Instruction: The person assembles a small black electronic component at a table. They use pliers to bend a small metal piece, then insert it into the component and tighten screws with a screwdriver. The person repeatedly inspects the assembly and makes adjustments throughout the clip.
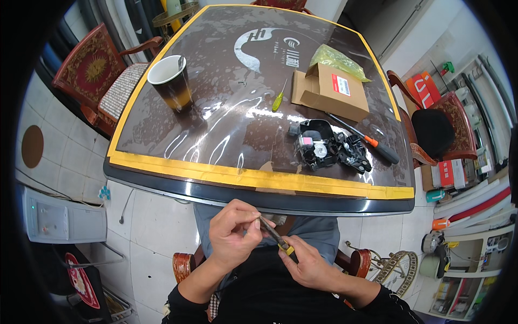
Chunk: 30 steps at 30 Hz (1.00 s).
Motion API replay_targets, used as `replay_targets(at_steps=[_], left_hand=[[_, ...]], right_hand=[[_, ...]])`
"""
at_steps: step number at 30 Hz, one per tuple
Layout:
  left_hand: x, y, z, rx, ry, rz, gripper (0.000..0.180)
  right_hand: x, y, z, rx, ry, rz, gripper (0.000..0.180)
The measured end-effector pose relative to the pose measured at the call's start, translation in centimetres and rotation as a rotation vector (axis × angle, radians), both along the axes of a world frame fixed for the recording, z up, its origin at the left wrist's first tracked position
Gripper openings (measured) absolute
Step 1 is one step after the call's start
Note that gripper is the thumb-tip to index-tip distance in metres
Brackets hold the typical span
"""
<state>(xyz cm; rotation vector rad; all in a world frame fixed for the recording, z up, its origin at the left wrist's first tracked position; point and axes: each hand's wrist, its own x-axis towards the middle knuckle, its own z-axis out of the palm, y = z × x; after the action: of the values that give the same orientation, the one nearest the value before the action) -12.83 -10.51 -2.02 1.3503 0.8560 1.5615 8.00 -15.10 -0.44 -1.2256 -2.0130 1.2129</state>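
Note:
Over my lap, just below the table's near edge, my right hand (pixel 308 263) grips a slim dark tool with a yellow end (pixel 275 233). Its exact kind is hard to make out. My left hand (pixel 235 231) is closed, its thumb and fingertips pinched at the tool's upper end. On the table nearby lie black plastic parts (pixel 318 146) with a pink patch and a clear round piece. Beside them rests a large screwdriver (pixel 372 141) with an orange and black handle. A small screwdriver (pixel 278 99) with a yellow-green handle lies farther back.
The table (pixel 216 124) has a clear plastic cover edged with yellow tape (pixel 226 175). A brown paper cup (pixel 171 86) stands at its left, an opened cardboard box (pixel 334 89) and a plastic bag (pixel 337 62) at the right. Red-backed chairs (pixel 91 67) flank the table.

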Motion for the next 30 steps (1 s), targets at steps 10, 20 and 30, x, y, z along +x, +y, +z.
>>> replay_targets(at_steps=[10,20,30], left_hand=[[-0.9,-0.2,-0.6,-0.010,-0.044,-0.034,0.013],[-1.6,0.1,-0.1,0.053,0.120,-0.057,0.021],[-2.0,0.6,0.3,0.106,0.245,-0.013,0.020]], right_hand=[[0.1,0.7,0.5,0.030,-0.005,0.023,0.045],[0.6,0.8,0.4,0.086,-0.027,0.017,0.046],[0.6,0.8,0.5,0.041,-0.044,0.020,0.043]])
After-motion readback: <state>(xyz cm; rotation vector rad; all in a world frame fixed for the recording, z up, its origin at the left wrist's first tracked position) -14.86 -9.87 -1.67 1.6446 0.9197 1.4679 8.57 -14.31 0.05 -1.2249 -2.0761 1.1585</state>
